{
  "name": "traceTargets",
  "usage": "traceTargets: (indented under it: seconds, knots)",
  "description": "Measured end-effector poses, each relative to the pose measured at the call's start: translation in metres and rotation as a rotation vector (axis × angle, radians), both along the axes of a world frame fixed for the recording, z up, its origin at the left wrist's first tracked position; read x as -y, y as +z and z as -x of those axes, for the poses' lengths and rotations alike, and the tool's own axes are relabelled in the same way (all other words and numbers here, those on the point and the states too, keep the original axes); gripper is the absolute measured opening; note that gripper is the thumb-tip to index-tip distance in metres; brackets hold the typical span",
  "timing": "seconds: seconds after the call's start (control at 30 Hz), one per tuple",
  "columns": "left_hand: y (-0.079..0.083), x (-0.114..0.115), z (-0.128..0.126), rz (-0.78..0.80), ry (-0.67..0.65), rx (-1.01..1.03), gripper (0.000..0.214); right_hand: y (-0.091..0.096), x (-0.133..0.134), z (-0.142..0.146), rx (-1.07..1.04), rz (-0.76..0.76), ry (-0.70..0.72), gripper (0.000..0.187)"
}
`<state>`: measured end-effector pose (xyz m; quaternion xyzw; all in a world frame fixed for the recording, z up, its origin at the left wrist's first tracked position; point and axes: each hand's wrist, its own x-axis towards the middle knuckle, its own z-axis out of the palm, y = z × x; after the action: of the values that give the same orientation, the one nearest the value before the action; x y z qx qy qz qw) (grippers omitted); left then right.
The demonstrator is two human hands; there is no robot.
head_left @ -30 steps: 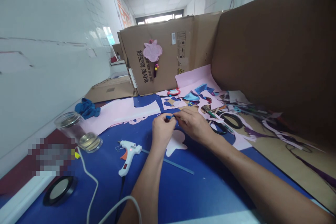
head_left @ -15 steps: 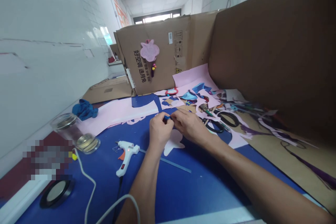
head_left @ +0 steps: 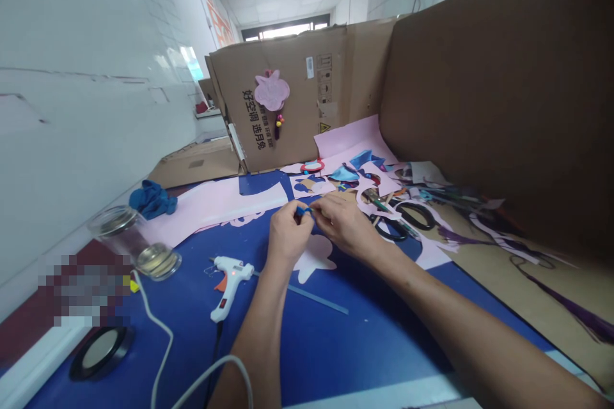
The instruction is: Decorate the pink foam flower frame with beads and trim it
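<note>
My left hand [head_left: 286, 236] and my right hand [head_left: 341, 223] meet over the blue sheet [head_left: 326, 332] in the middle of the table. Both pinch a small blue piece [head_left: 303, 210] between their fingertips. Just under my hands lies a pink cut-out shape [head_left: 314, 258]. A white hot glue gun [head_left: 228, 277] rests to the left of my left forearm, its white cable [head_left: 163, 345] running toward me.
A glass jar [head_left: 130, 241] lies on its side at the left, beside a blue cloth [head_left: 152, 199] and a roll of black tape [head_left: 98, 353]. Black scissors [head_left: 407, 220] and scraps of coloured paper lie to the right. Cardboard walls [head_left: 480, 96] close in the back and right.
My hands have stayed together on the small blue piece, shifting slightly left in the picture as the camera moved. Nothing else has moved.
</note>
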<state>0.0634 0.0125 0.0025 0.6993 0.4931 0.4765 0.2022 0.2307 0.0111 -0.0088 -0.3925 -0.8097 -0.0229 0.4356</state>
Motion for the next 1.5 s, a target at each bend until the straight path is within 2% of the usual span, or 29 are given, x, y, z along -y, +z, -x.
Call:
traceTargets:
  seconds: [0.17,0.4,0.5,0.63,0.77,0.93,1.1,1.23,1.4,1.5]
  knots:
    - [-0.004,-0.004,-0.001,0.059,-0.068,0.092,0.008,0.002,0.001,-0.002,-0.047,0.053,0.007,0.015]
    - [-0.012,0.001,-0.004,-0.239,0.006,-0.045,0.018,0.003,0.007,0.003,-0.082,0.157,-0.039,0.017]
    - [-0.015,0.001,-0.003,-0.298,0.006,-0.099,0.023,0.004,0.009,0.004,-0.07,0.197,-0.06,0.018]
    - [-0.018,0.0,0.003,-0.317,-0.023,-0.254,0.022,0.005,0.009,0.004,0.011,0.268,-0.079,0.018]
    - [-0.021,0.0,0.006,-0.307,0.019,-0.436,0.02,0.01,0.011,0.003,0.064,0.314,-0.1,0.017]
    - [-0.021,0.002,0.003,-0.253,0.06,-0.509,0.017,0.018,0.012,0.003,0.094,0.312,-0.113,0.018]
    - [-0.015,0.006,-0.001,-0.198,0.059,-0.418,0.016,0.021,0.01,0.001,-0.003,0.393,-0.069,0.019]
    - [-0.013,0.004,-0.003,-0.155,-0.051,-0.252,0.018,0.016,0.005,-0.003,-0.057,0.46,-0.084,0.018]
    - [-0.016,-0.005,-0.003,0.092,-0.128,-0.015,0.013,0.008,0.001,-0.008,0.011,0.351,-0.062,0.018]
    - [-0.017,-0.007,-0.001,0.132,-0.11,0.001,0.013,0.002,0.0,-0.009,0.119,0.272,-0.023,0.018]
